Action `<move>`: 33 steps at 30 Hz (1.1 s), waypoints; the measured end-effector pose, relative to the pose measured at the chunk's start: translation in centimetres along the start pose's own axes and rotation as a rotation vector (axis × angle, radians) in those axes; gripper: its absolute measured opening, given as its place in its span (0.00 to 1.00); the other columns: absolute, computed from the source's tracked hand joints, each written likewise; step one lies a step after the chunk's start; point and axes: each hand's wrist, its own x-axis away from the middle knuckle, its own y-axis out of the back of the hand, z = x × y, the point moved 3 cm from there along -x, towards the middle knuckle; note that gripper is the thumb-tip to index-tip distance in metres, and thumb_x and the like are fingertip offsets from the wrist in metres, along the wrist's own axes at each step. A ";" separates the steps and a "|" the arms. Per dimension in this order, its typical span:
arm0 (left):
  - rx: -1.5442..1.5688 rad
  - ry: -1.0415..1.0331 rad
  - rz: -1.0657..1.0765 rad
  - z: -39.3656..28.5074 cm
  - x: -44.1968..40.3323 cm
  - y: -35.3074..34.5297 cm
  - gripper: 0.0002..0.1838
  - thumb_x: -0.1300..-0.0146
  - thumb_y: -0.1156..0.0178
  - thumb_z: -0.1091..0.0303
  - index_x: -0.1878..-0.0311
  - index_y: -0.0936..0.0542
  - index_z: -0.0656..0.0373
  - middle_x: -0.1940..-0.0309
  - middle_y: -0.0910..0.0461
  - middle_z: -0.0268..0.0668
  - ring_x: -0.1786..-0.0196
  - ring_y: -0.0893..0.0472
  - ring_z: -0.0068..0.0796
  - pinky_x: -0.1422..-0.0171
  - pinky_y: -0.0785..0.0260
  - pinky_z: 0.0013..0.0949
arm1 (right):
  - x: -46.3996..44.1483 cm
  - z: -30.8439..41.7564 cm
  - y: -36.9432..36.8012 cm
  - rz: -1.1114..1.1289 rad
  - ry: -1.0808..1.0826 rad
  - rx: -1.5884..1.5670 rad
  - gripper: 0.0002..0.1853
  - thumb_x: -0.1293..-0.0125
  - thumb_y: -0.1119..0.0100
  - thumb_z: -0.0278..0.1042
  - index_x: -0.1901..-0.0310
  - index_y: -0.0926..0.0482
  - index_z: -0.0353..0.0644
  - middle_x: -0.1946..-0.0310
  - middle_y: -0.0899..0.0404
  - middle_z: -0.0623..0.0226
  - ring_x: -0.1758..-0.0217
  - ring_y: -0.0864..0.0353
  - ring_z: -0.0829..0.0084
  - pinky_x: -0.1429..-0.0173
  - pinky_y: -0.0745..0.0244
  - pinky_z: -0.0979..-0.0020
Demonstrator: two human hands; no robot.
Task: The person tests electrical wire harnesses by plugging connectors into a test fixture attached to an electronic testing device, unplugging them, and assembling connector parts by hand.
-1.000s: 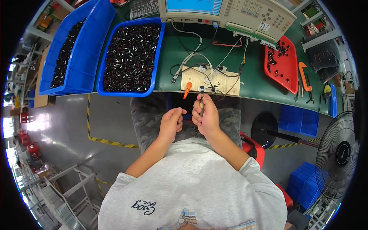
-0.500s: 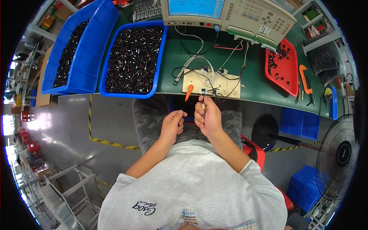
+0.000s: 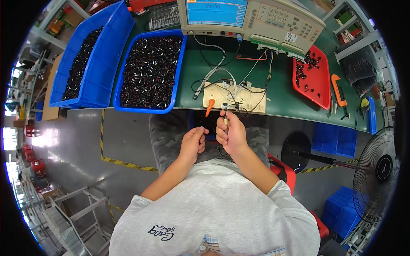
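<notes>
My right hand [image 3: 233, 134] is closed around a slim tool with a brass-coloured part [image 3: 226, 122], held upright just below the front edge of a wooden board [image 3: 256, 103]. A small dark component [image 3: 225, 105] sits right above the tool's tip at that edge; whether they touch I cannot tell. Left of it an orange handle [image 3: 209, 107] sticks out from the board. My left hand [image 3: 193, 144] hovers over the lap with curled fingers, thumb against the forefinger; whatever lies in them, if anything, is hidden.
Behind the board stands a bench tester [image 3: 273, 19] with a lit screen, wired to the board. A blue tray [image 3: 176, 87] and a blue bin [image 3: 100, 81] on the left hold many small dark components. Several more lie in a red tray [image 3: 314, 87]. A fan [image 3: 380, 168] stands right.
Large characters have appeared on the tester's screen. The bench has shifted slightly in view. Both hands keep nearly the same pose and place.
</notes>
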 end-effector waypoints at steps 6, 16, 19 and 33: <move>0.016 0.003 -0.003 0.0 0.3 0.0 0.13 0.22 0.46 0.60 0.57 0.23 0.60 0.79 0.34 0.27 0.83 0.38 0.16 0.80 0.47 0.23 | 0.0 -0.2 0.2 0.015 0.009 -0.006 0.11 0.19 0.61 0.43 0.52 0.30 0.50 0.78 0.38 0.76 0.86 0.46 0.83 0.85 0.50 0.78; 0.055 0.006 -0.014 0.1 0.4 0.2 0.11 0.23 0.45 0.60 0.56 0.23 0.59 0.78 0.33 0.26 0.83 0.38 0.15 0.80 0.48 0.23 | 1.1 -0.2 0.5 0.026 0.012 0.104 0.11 0.20 0.54 0.46 0.49 0.28 0.49 0.78 0.38 0.78 0.86 0.45 0.85 0.85 0.51 0.79; 0.050 0.009 -0.018 0.4 0.1 0.7 0.12 0.22 0.47 0.59 0.54 0.23 0.58 0.77 0.32 0.28 0.82 0.37 0.18 0.79 0.46 0.25 | 1.0 -0.9 1.6 0.143 -0.098 0.289 0.13 0.21 0.50 0.42 0.42 0.29 0.47 0.78 0.37 0.79 0.86 0.45 0.87 0.85 0.52 0.80; -0.342 -0.161 -0.053 2.4 -1.1 -0.1 0.23 0.18 0.56 0.50 0.34 0.30 0.59 0.68 0.24 0.31 0.77 0.32 0.16 0.76 0.42 0.25 | 1.3 -3.2 1.0 0.137 0.346 1.782 0.14 0.30 0.44 0.44 0.54 0.21 0.41 0.67 0.14 0.54 0.61 0.14 0.51 0.57 0.20 0.53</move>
